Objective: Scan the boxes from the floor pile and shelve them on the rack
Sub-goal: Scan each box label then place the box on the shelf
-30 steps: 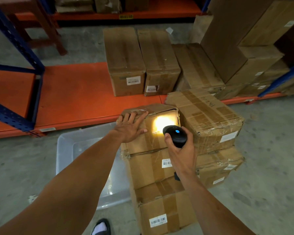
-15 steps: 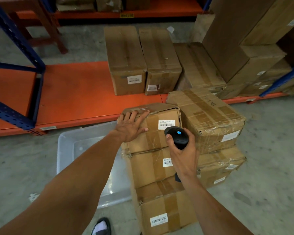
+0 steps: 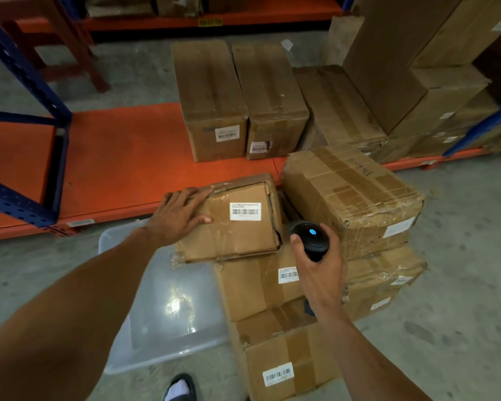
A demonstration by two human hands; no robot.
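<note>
1. Boxes: top brown taped cardboard box (image 3: 237, 221) sits skewed on the floor pile, overhanging toward the left hand (image 3: 180, 215), white barcode label (image 3: 245, 211) facing up. Could tip off the stack below if pulled further that way with only one palm on it.
2. Left hand lies flat and spread on the box's near-left corner, fingers not curled around any edge. Pressing rather than gripping, so a slip across the glossy tape seems likely on lifting.
3. Right hand (image 3: 320, 267) closed around a black handheld scanner (image 3: 311, 237) with a blue light on top, held just right of the box. Busy with that, so not free to support the load; a one-handed carry risks a drop.
4. Clear plastic storage tub (image 3: 168, 314) lies directly below the left forearm, beside the pile. A falling box would probably land on it.
5. Torn flaps and loose tape at the box's edge nearest the right hand could give way under a lift.
6. Orange metal rack shelf (image 3: 122, 157) beyond the left hand has open room beside the shelved cartons (image 3: 214, 105); low beam edge could catch the box on the way in.
</note>
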